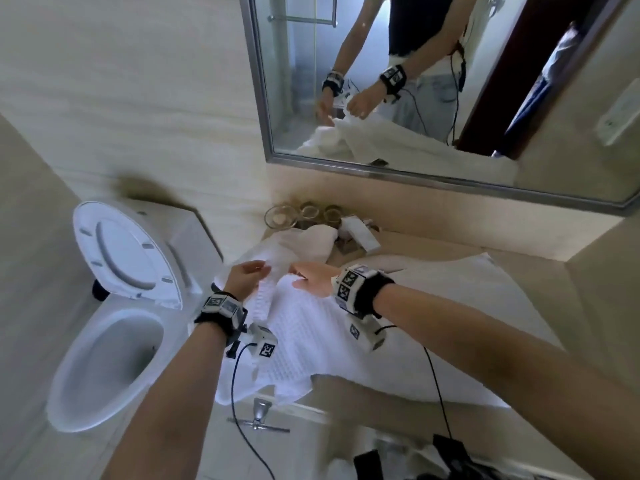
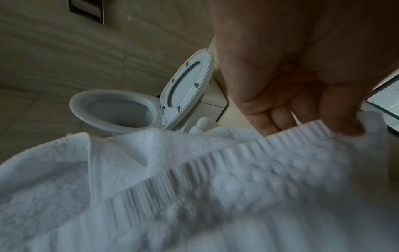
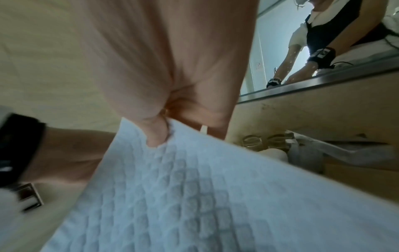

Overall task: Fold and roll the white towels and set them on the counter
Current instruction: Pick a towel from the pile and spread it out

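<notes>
A white waffle-weave towel [image 1: 311, 337] lies spread over the counter [image 1: 450, 251], its front edge hanging over the cabinet. My left hand [image 1: 247, 277] pinches the towel's ribbed far edge [image 2: 323, 134] between thumb and fingers and holds it lifted. My right hand [image 1: 313, 278] pinches the same edge just to the right, thumb on top of the cloth [image 3: 159, 136]. A second white towel [image 1: 311, 245] lies crumpled behind the hands. A terry towel [image 2: 54, 167] shows under the waffle one in the left wrist view.
An open toilet [image 1: 114, 327] stands left of the counter. Glass jars [image 1: 308, 213] and a white box [image 1: 360, 233] sit at the counter's back under a wall mirror [image 1: 415, 81]. A metal handle [image 1: 259, 414] sticks out of the cabinet front.
</notes>
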`<control>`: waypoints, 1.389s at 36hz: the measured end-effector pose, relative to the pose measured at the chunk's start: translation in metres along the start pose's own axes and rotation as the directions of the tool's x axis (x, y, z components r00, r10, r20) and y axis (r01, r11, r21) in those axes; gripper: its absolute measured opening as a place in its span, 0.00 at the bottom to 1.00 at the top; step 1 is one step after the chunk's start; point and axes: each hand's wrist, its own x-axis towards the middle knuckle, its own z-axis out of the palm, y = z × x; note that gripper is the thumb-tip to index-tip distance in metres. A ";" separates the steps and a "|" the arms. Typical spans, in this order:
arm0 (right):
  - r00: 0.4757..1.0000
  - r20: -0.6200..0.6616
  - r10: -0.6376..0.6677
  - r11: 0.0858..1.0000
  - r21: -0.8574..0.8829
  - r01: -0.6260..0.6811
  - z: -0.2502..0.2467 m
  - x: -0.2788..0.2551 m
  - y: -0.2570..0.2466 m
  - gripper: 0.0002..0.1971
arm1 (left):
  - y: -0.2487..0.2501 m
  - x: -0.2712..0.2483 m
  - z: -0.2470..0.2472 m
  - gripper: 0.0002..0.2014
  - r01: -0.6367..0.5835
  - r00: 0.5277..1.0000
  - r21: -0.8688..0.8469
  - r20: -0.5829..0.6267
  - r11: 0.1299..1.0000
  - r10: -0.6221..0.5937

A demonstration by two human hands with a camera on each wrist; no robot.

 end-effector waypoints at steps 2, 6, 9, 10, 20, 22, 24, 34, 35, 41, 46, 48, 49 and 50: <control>1.000 -0.025 -0.001 1.000 -0.025 0.000 -0.003 0.015 -0.009 0.17 | 0.000 -0.002 0.002 0.15 -0.005 1.000 -0.013 0.005 1.000 0.005; 0.997 -0.079 0.018 1.000 -0.012 -0.019 0.000 0.045 -0.015 0.13 | 0.003 -0.009 0.005 0.09 -0.044 0.997 -0.024 0.069 0.999 0.046; 0.992 -0.114 0.055 0.998 0.022 -0.053 0.008 0.061 -0.009 0.08 | 0.005 -0.014 0.005 0.04 -0.038 0.996 -0.044 0.078 0.998 0.041; 0.991 -0.119 0.063 0.998 0.024 -0.061 0.008 0.063 -0.009 0.07 | 0.003 -0.014 0.004 0.04 -0.024 0.997 -0.059 0.075 0.998 0.028; 0.979 -0.048 0.199 0.977 0.086 -0.194 0.016 0.076 -0.009 0.19 | 0.000 -0.019 -0.001 0.10 0.062 0.998 -0.175 -0.004 0.983 -0.064; 0.977 -0.060 0.207 0.974 0.107 -0.200 0.019 0.078 -0.002 0.19 | 0.001 -0.020 0.000 0.10 0.043 0.999 -0.163 -0.013 0.986 -0.045; 0.976 -0.061 0.208 0.969 0.148 -0.197 0.021 0.081 0.003 0.19 | 0.000 -0.019 0.003 0.08 0.016 1.000 -0.109 -0.017 0.994 -0.018; 0.956 -0.135 0.261 0.925 0.319 -0.208 0.024 0.079 0.002 0.14 | 0.000 -0.011 0.023 0.18 -0.112 0.992 0.311 -0.021 0.944 0.125; 0.947 -0.162 0.279 0.903 0.380 -0.201 0.025 0.077 0.007 0.16 | -0.001 -0.008 0.025 0.16 -0.126 0.990 0.361 -0.012 0.924 0.139; 0.933 -0.278 0.228 0.885 0.460 -0.079 0.010 0.050 0.036 0.19 | -0.005 0.000 0.033 0.14 -0.087 0.992 0.564 -0.030 0.821 0.126; 0.850 -0.408 0.334 0.842 0.535 -0.074 -0.026 0.000 0.123 0.10 | 0.003 0.001 0.034 0.25 0.019 0.999 0.539 -0.035 0.842 0.000; 0.807 -0.428 0.406 0.836 0.532 -0.139 -0.043 -0.028 0.175 0.08 | 0.009 0.003 0.033 0.25 0.052 0.998 0.534 -0.010 0.844 -0.056; 0.773 -0.437 0.460 0.825 0.533 -0.190 -0.051 -0.046 0.201 0.09 | 0.008 0.005 0.035 0.23 0.070 0.996 0.524 0.003 0.849 -0.085; 0.729 -0.429 0.534 0.797 0.544 -0.263 -0.060 -0.064 0.228 0.11 | 0.008 0.009 0.035 0.20 0.089 0.994 0.513 0.010 0.854 -0.109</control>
